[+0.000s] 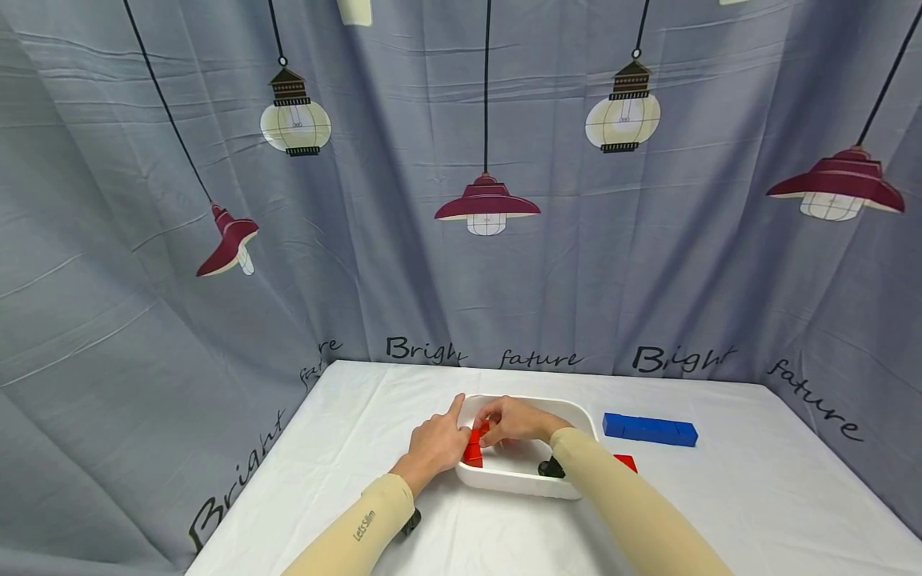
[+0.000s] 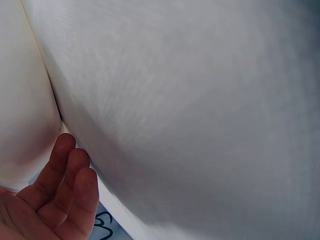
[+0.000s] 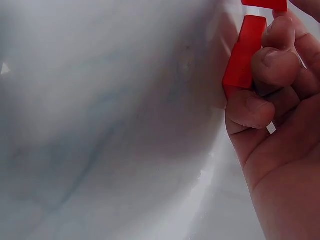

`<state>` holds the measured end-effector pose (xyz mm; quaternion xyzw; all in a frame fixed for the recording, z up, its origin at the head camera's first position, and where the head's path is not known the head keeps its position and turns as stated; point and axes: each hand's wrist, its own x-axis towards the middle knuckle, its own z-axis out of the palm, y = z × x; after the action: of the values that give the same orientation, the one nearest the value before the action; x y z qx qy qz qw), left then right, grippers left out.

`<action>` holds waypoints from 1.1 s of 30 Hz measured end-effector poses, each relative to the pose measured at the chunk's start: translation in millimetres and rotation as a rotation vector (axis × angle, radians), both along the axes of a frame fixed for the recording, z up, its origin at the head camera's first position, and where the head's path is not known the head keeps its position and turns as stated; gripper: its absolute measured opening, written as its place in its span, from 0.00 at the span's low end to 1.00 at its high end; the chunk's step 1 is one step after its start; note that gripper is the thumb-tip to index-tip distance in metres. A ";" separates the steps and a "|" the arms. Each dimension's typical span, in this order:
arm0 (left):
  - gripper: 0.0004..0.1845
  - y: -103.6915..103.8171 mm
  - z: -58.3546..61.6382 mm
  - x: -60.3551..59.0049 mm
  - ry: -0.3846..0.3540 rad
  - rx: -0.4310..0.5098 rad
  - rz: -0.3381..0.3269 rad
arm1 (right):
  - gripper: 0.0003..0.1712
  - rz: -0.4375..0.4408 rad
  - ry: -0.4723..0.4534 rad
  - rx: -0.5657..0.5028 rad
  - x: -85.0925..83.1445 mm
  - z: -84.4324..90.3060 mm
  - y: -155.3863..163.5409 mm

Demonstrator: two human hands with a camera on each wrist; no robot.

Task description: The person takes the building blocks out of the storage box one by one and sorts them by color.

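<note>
— Head view first: what were the hands doing when you looked?

— Both were at the white tub (image 1: 576, 416), which sat near the middle of the table (image 1: 756, 496). The right hand (image 1: 515, 420) was down inside it, fingers curled round a red block (image 1: 481, 433). The left hand (image 1: 435, 442) lay against the tub's left wall, forefinger stretched out along the rim, other fingers loose.

— Did the wrist cameras back that up?

— The right one did. Its fingers (image 3: 272, 65) were pinched on the flat red block (image 3: 242, 55), thumb below, and the block stood on edge close to the tub's pale inner wall (image 3: 125, 100). A second red piece (image 3: 265, 4) showed at the top edge (only a sliver, so I couldn't tell its shape). The left one showed that hand (image 2: 47, 200) with straight, relaxed fingers (image 2: 70, 167) resting at the tub's outer wall (image 2: 25, 100), gripping nothing.

— Anything else on the table?

— A long blue block (image 1: 650, 430) lay to the right of the tub, well apart from the hands. Another red block (image 1: 626, 462) lay just beside the tub's right wall, partly hidden by the right forearm. One more red piece (image 1: 473, 454) stood inside the tub at its left wall.
</note>
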<state>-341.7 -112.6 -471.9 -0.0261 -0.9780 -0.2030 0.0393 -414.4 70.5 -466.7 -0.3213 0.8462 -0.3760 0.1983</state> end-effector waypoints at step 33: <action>0.34 0.6 -1.2 0.6 -0.003 -0.003 0.008 | 0.06 -0.061 0.040 0.032 4.8 16.8 6.0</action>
<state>-341.1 -112.0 -473.2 -0.0220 -0.9785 -0.2013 0.0383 -409.6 76.5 -449.8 -0.2995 0.8653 -0.3617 0.1750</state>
